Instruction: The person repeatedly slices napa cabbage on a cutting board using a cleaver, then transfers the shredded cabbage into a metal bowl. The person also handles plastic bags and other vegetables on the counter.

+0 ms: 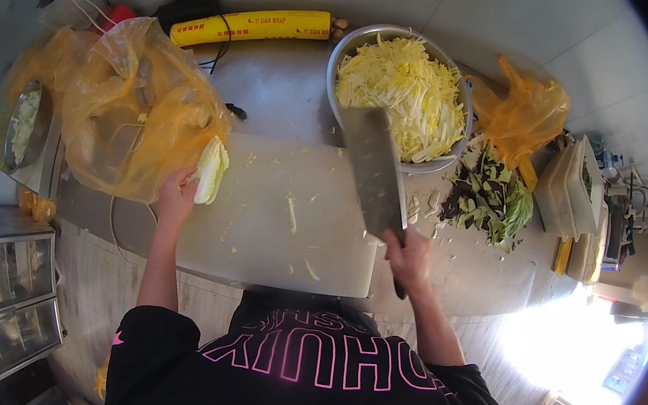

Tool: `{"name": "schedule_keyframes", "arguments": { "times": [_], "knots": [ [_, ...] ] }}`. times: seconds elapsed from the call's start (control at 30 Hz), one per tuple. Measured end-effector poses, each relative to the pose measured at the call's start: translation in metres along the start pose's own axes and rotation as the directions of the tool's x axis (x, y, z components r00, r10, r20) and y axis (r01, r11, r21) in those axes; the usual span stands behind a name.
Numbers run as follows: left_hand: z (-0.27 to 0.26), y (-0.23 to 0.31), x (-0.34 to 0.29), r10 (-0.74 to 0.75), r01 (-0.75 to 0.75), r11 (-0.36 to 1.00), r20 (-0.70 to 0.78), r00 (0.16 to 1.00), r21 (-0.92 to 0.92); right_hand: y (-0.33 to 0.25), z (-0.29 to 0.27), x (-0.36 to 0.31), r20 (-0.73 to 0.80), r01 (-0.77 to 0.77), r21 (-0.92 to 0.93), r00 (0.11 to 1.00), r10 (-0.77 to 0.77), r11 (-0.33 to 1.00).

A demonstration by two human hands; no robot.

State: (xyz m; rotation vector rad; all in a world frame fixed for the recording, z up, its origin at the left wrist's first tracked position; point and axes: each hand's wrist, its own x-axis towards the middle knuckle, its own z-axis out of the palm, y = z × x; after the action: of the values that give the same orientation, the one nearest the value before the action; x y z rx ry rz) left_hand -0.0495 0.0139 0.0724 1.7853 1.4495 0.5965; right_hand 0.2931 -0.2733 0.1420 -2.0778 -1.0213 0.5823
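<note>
My left hand (178,194) grips a piece of napa cabbage (212,170), pale green and white, over the left edge of the white cutting board (255,234). Beside it spreads a crumpled yellow plastic bag (131,90). In my right hand (409,260) is a cleaver (374,164), held by its dark handle. Its broad blade slants up and left, with the tip overlapping the rim of a metal bowl (336,74). Shredded cabbage (402,91) heaps high in that bowl. A few loose shreds (291,213) lie scattered on the board.
Behind the board lies a yellow roll of wrap (252,28) with a black cable near it. Right of the bowl are leafy trimmings (495,195), an orange plastic bag (525,110) and white containers (568,192). A metal pan (23,125) with cut pieces stands far left.
</note>
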Motion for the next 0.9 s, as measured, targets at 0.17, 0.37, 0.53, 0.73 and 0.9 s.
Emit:
{"name": "schedule_keyframes", "arguments": {
  "times": [0.17,0.37,0.53,0.73,0.9],
  "knots": [
    [0.021,-0.021,-0.003,0.125,-0.128,0.895,0.037,0.992,0.428,0.032,0.073,-0.066,0.285,-0.123,-0.085,0.948,0.142,0.989],
    [0.034,-0.026,0.033,-0.054,0.006,0.868,0.082,0.995,0.496,0.076,0.042,-0.081,0.022,-0.148,-0.389,0.985,0.17,0.909],
    [0.033,-0.016,0.033,-0.112,0.023,0.904,0.185,0.976,0.427,0.053,0.008,-0.097,0.024,-0.143,-0.488,0.984,0.177,0.861],
    [0.097,-0.028,-0.026,-0.381,0.433,0.893,0.303,0.873,-0.124,0.015,0.067,-0.112,0.039,-0.081,-0.289,0.995,0.096,0.954],
    [0.123,0.044,-0.085,-0.475,0.548,0.801,0.303,0.826,-0.239,-0.019,0.099,-0.097,0.03,-0.113,-0.227,0.992,0.123,0.967]
  ]
}}
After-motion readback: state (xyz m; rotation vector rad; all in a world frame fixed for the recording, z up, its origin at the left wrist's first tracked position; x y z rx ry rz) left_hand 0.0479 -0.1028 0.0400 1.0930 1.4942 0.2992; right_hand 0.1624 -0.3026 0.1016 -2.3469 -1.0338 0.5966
